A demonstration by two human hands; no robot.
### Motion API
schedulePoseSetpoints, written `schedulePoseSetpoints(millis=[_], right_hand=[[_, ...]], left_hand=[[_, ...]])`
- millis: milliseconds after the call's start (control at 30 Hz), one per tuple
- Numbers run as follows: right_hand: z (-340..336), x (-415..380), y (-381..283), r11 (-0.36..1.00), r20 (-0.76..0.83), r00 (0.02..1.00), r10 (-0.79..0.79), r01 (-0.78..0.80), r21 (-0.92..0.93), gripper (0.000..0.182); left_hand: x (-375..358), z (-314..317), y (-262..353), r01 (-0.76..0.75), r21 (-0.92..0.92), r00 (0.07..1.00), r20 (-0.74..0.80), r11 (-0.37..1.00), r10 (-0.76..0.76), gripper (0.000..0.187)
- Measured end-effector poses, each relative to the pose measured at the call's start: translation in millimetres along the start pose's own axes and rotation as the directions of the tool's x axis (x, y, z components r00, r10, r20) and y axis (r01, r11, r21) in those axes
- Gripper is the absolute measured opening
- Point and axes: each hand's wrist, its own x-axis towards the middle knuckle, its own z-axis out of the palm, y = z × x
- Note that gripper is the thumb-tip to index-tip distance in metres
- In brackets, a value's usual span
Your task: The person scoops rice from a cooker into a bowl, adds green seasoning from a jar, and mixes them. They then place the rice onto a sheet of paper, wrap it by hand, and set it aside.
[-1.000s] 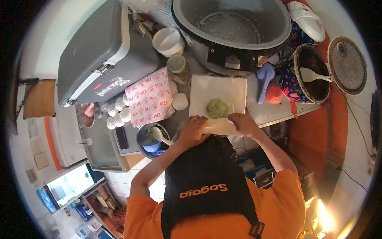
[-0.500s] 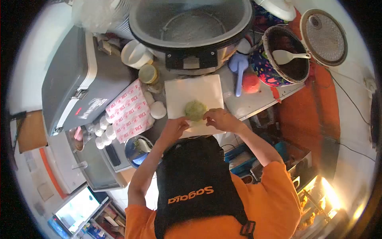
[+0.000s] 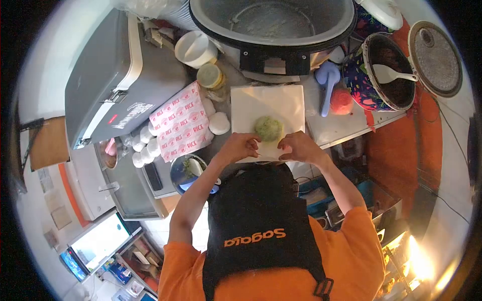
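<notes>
A round, flat, pale green mass (image 3: 269,129) lies on a white square sheet (image 3: 246,103) on the counter. My left hand (image 3: 243,147) is at the sheet's near left part, just below the green mass, with its fingers curled and pinched together. Across from it, my right hand (image 3: 300,147) has its fingers bent at the near right part of the sheet. Both hands seem to touch the near edge of the paper, though the fingertips are too small to make out clearly. A gap separates the two hands.
Beyond the sheet stands a large metal-lined cooker (image 3: 273,37). Right of it are a blue scoop (image 3: 327,83), a red round item (image 3: 341,102) and a patterned pot (image 3: 359,75) with a white paddle. Printed papers (image 3: 181,123), white cups, a bowl (image 3: 176,173) and a grey cooler (image 3: 150,70) are left.
The view has shifted, so the counter and its objects appear further right and slightly higher. My hands have moved closer to the near edge of the sheet, below the green mass.
</notes>
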Motion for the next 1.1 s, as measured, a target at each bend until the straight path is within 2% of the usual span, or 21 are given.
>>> schedulePoseSetpoints(millis=[100,200,400,533,633,733,833,900,1000,1100], right_hand=[[5,0,3,0.987,0.017,0.999,-0.046,0.048,-0.153,0.035],[8,-1,4,0.982,-0.043,0.995,-0.09,0.081,-0.169,0.034],[10,0,4,0.983,-0.005,0.997,-0.081,0.079,-0.167,0.028],[10,-1,6,0.975,-0.019,0.989,-0.144,0.139,-0.172,0.024],[9,0,10,0.974,-0.014,0.983,-0.181,0.178,-0.14,0.022],[12,-1,16,0.976,-0.033,0.984,-0.174,0.168,-0.135,0.022],[13,-2,17,0.976,-0.048,0.984,-0.171,0.162,-0.147,0.023],[13,-3,18,0.975,-0.04,0.985,-0.17,0.162,-0.154,0.022],[7,-3,12,0.993,0.063,0.996,-0.057,0.063,-0.096,0.017],[14,-4,24,0.979,-0.027,0.988,-0.153,0.148,-0.14,0.021]], left_hand=[[2,0,-9,0.021,-0.047,0.999,0.039,0.999,-0.019,0.049],[4,1,-17,0.034,-0.098,0.998,0.05,0.995,-0.029,0.047],[4,2,-22,0.078,-0.156,0.994,0.084,0.985,-0.066,0.046],[6,4,-27,0.12,-0.23,0.989,0.111,0.966,-0.097,0.047],[7,1,-24,0.084,-0.101,0.991,0.11,0.991,-0.073,0.048],[7,0,-23,0.107,-0.112,0.989,0.118,0.988,-0.093,0.048],[8,2,-32,0.108,-0.274,0.989,0.131,0.956,-0.074,0.046],[8,2,-30,0.085,-0.172,0.99,0.122,0.981,-0.065,0.044],[7,0,-22,0.061,-0.103,0.99,0.129,0.993,-0.048,0.042],[9,1,-29,0.074,-0.165,0.987,0.153,0.983,-0.049,0.042]])
